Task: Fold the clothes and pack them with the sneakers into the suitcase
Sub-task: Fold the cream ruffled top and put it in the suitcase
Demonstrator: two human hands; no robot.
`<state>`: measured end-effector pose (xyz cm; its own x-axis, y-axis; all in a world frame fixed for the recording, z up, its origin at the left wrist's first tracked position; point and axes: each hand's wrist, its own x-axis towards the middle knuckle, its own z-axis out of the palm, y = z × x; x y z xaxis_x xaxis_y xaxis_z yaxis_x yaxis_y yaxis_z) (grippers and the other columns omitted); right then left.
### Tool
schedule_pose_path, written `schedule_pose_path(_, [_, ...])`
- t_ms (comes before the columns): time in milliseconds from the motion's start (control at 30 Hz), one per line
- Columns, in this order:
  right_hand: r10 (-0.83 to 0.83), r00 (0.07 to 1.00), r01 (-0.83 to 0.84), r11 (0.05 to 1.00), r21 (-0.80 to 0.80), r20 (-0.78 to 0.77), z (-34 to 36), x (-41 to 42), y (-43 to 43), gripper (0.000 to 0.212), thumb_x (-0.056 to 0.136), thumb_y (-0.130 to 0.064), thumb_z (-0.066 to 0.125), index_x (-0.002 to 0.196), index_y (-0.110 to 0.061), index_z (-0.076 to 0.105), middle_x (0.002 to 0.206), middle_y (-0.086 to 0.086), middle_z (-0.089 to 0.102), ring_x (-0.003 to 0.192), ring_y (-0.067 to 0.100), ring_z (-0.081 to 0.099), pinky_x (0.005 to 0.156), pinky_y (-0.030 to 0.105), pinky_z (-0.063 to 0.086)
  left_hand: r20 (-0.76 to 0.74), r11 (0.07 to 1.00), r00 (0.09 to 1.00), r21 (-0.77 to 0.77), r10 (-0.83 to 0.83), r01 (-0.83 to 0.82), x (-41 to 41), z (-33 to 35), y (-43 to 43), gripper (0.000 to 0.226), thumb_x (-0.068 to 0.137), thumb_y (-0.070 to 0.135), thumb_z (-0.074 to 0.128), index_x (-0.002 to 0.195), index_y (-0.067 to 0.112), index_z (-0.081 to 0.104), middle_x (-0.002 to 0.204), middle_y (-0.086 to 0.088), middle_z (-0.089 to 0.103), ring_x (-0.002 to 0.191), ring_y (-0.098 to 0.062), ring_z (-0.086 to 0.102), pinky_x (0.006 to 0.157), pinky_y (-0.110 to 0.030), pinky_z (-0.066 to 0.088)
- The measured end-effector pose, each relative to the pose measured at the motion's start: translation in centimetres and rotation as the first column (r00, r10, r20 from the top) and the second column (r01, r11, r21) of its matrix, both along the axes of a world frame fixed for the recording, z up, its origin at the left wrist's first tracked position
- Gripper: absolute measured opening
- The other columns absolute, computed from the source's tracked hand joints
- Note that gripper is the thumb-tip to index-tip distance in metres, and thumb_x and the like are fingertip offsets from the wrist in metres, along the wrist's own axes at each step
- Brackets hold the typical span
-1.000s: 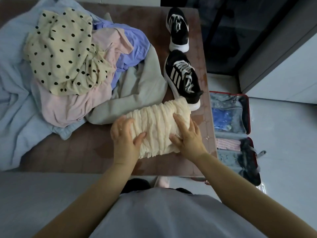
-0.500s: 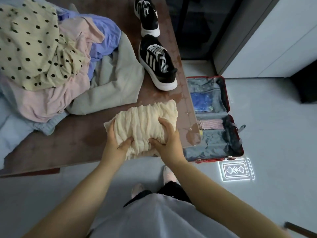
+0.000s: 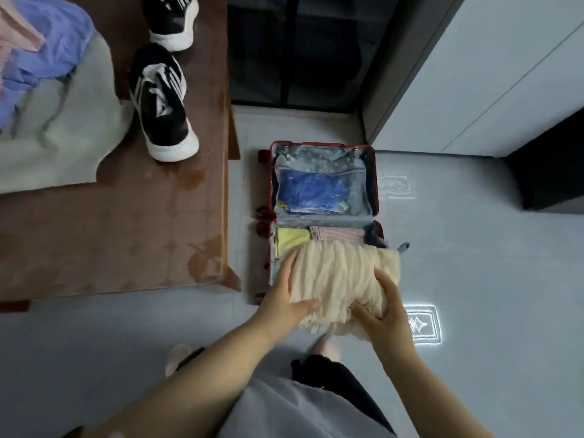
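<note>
While the table (image 3: 126, 232) carries the unfolded clothes (image 3: 57, 137) and both sneakers (image 3: 161, 105), the suitcase (image 3: 375, 184) lies open on the floor (image 3: 489, 279) just beside it. Its far half is zipped over a blue item (image 3: 309, 191). Its near half already holds a yellow piece (image 3: 292, 241), a striped piece (image 3: 338, 238) and a dark piece (image 3: 373, 238) along the hinge side.

The folded cream bundle (image 3: 341, 273) is over that near half; whether it touches the lining I cannot tell. The left hand (image 3: 284, 298) clasps its left edge and the right hand (image 3: 387, 308) its near right corner, with the fingers (image 3: 384, 281) of both curled onto the cloth.

The step in hand looks to be laying it in. To do that well, lower it flat and level so the folds don't slide open. Seat it snug against the packed pieces rather than on top of them. Draw the thumbs out last, pressing lightly from above. Leave room for the shoes, which look bulky and stiff.
</note>
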<state>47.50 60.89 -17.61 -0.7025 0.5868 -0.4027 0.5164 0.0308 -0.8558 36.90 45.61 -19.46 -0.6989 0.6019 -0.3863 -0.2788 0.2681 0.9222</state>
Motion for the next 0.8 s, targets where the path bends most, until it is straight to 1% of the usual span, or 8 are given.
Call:
schedule_pose_path(100, [0.074,0.992,-0.067,0.995,-0.071,0.098,-1.7,0.5,6.3,0.062,0.079,-0.004,0.07,0.124,-0.037,0.042,0.125,0.002,0.052,0.102,0.021,0.058,0.065,0.02,0.053,0.127,0.989,0.985,-0.112,0.114,-0.1,1.6,-3.1,5.6,0.09,0.074,0.0,0.073,0.143,0.029,0.023,0.145,0.007,0.032,0.132,-0.01,0.033,0.108,-0.026,0.028])
schedule_pose_path(200, [0.145,0.981,-0.126,0.981,-0.149,0.13,-4.7,-1.0,9.9,0.062,0.08,-0.004,0.069,0.126,-0.036,0.041,0.12,-0.001,0.051,0.097,0.017,0.059,0.059,0.014,0.052,0.163,0.972,0.973,-0.197,0.162,-0.129,0.7,-6.2,8.3,0.091,0.074,0.0,0.072,0.145,0.027,0.022,0.144,0.007,0.033,0.131,-0.011,0.034,0.11,-0.03,0.029])
schedule_pose_path(300, [0.222,0.965,-0.184,0.952,-0.243,0.138,-10.1,-4.1,12.0,0.063,0.083,-0.001,0.065,0.13,-0.033,0.038,0.114,-0.013,0.049,0.092,0.0,0.057,0.066,0.013,0.051,0.176,0.968,0.972,-0.222,0.159,-0.118,-2.8,-11.1,9.8,0.092,0.074,-0.003,0.071,0.145,0.026,0.02,0.139,0.01,0.034,0.127,-0.006,0.033,0.103,-0.021,0.028])
schedule_pose_path(467, [0.359,0.925,-0.322,0.915,-0.244,0.124,-25.9,-10.7,14.1,0.069,0.085,0.005,0.058,0.14,-0.027,0.032,0.132,-0.009,0.036,0.12,0.012,0.042,0.088,0.019,0.043,0.058,0.95,0.977,-0.253,0.204,-0.184,-9.9,-26.0,11.8,0.09,0.067,-0.022,0.064,0.142,0.007,0.023,0.141,-0.003,0.033,0.129,-0.011,0.031,0.096,-0.008,0.029])
schedule_pose_path(567, [0.376,0.917,-0.359,0.924,-0.135,0.134,-37.4,-14.8,14.6,0.071,0.083,0.005,0.059,0.14,-0.028,0.031,0.132,-0.005,0.041,0.118,0.016,0.046,0.082,0.021,0.043,-0.009,0.955,0.98,-0.224,0.197,-0.194,-13.6,-37.1,12.7,0.092,0.065,-0.012,0.068,0.14,0.014,0.023,0.145,-0.007,0.03,0.132,-0.011,0.031,0.105,-0.019,0.026])
schedule_pose_path(633, [0.379,0.916,-0.373,0.925,-0.072,0.134,-45.3,-17.1,15.1,0.072,0.082,0.002,0.06,0.14,-0.029,0.032,0.133,-0.003,0.042,0.122,0.02,0.046,0.091,0.028,0.044,-0.032,0.947,0.969,-0.21,0.243,-0.245,-15.7,-44.8,13.4,0.083,0.061,0.004,0.066,0.134,0.016,0.03,0.139,-0.009,0.037,0.127,-0.009,0.04,0.106,-0.024,0.033])
schedule_pose_path(700, [0.399,0.906,-0.401,0.916,-0.013,0.144,-52.6,-18.9,15.6,0.073,0.082,-0.003,0.063,0.141,-0.03,0.031,0.135,-0.002,0.041,0.126,0.02,0.042,0.101,0.03,0.039,-0.105,0.908,0.967,-0.334,0.232,-0.254,-17.4,-51.0,14.2,0.09,0.068,0.009,0.069,0.143,0.012,0.02,0.144,-0.014,0.033,0.132,-0.022,0.037,0.111,-0.036,0.031])
schedule_pose_path(800, [0.457,0.844,-0.48,0.877,0.014,0.281,-61.2,-20.7,16.3,0.073,0.086,-0.015,0.062,0.145,-0.034,0.022,0.14,0.005,0.035,0.127,0.025,0.041,0.1,0.032,0.037,-0.197,0.758,0.98,-0.637,0.016,-0.14,-18.2,-59.1,14.1,0.098,0.084,0.006,0.061,0.146,0.027,-0.011,0.156,-0.012,0.009,0.141,-0.029,0.021,0.112,-0.038,0.027])
